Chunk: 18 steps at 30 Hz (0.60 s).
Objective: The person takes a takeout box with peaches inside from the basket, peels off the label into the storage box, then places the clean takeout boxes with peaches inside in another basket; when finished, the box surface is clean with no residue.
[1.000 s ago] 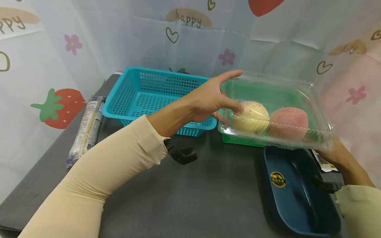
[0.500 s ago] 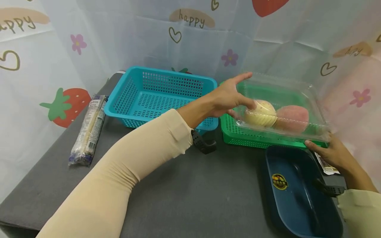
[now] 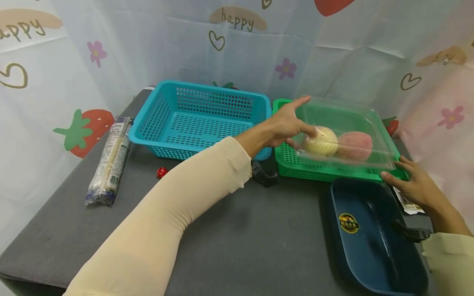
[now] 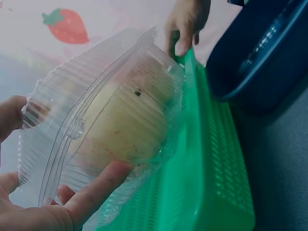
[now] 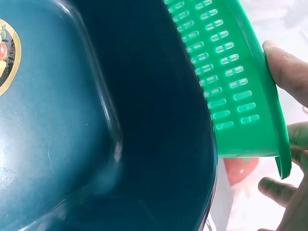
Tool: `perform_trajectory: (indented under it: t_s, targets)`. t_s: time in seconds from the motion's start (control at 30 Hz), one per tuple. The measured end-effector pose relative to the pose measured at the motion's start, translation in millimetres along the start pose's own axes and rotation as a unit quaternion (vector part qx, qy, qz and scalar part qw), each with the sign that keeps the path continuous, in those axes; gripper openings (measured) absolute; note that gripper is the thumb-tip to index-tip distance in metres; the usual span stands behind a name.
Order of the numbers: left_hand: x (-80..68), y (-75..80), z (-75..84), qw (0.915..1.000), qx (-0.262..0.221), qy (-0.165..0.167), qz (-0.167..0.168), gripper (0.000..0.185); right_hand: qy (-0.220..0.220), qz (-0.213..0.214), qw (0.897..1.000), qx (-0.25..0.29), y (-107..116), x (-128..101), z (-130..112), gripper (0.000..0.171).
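**Clear clamshell box carried over the green basket, one hand at each end**

While the clear plastic clamshell box (image 3: 342,137) hangs just above the green perforated plastic basket (image 3: 292,162), its long axis runs left to right, in line with the basket's length. The left hand (image 3: 285,123) has its grip on the box's left end: thumb beneath and a finger over the lid, pinching the ribbed wall, as the left wrist view shows at the thumb (image 4: 96,185). The right hand (image 3: 407,183) is at the opposite end, its fingertips (image 5: 288,67) resting on the basket's right rim; whether that grip also clasps the box's corner cannot be told. The left hand is therefore the one plainly carrying the box, which lies to the right of its grip.

Counted: one clamshell box with two round buns inside, a pale yellow bun (image 3: 321,141) on the left and a pink bun (image 3: 354,144) on the right, touching. Two baskets sit side by side on the grey table (image 3: 237,230), the green one and a blue perforated plastic basket (image 3: 201,119). One dark blue plastic tray (image 3: 370,234) sits just in front of the green basket, one long wrapped packet (image 3: 109,160) lies far left, and one small red object (image 3: 161,172) lies by the blue basket.
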<state>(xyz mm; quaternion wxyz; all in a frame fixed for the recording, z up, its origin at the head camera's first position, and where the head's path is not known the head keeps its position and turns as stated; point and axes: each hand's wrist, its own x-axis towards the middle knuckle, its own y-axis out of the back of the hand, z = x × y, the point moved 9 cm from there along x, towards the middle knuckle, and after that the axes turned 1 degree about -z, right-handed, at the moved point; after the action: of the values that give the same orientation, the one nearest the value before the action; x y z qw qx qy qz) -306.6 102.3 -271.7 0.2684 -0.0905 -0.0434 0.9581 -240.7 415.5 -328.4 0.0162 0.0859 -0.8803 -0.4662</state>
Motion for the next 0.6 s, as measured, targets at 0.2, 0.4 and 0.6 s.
perform_trajectory:
  t_s: [0.2, 0.4, 0.6]
  targets:
    - [13.3, 3.6, -14.9, 0.9994, 0.015, 0.013, 0.027, 0.1, -0.001, 0.001, 1.0, -0.004, 0, 0, 0, 0.071]
    - [20.9, 2.9, -26.2, 0.9985, 0.036, 0.02, 0.037, 0.101, 0.004, 0.006, 1.0, -0.01, 0, 1, -1, 0.071]
    - [25.8, -0.8, -35.0, 0.9979, 0.045, 0.026, 0.04, 0.099, 0.001, 0.002, 1.0, -0.016, 1, 2, 0, 0.071]
